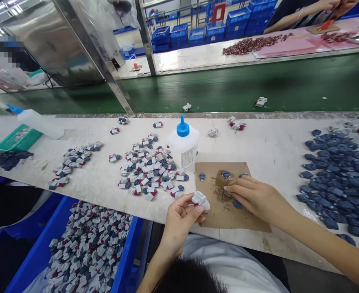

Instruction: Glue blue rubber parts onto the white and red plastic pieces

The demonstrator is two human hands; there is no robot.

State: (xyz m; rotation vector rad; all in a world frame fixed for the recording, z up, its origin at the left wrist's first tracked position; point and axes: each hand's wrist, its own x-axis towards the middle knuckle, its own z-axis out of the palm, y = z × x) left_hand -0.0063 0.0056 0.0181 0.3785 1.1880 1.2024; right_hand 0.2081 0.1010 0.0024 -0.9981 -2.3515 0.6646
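White piece (200,199), one, pinched in left hand (181,221); right hand (255,197) (grip unclear) touches one cardboard sheet (225,217).

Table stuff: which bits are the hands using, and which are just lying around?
In use: left hand holding a white piece; right hand touching the brown patch on the cardboard sheet.
Lying about: tipped bottle, green tray, stray pieces on the conveyor belt.

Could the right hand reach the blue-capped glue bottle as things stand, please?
Probably yes: the right hand rests on the cardboard, the glue bottle stands just beyond its corner, nothing between.
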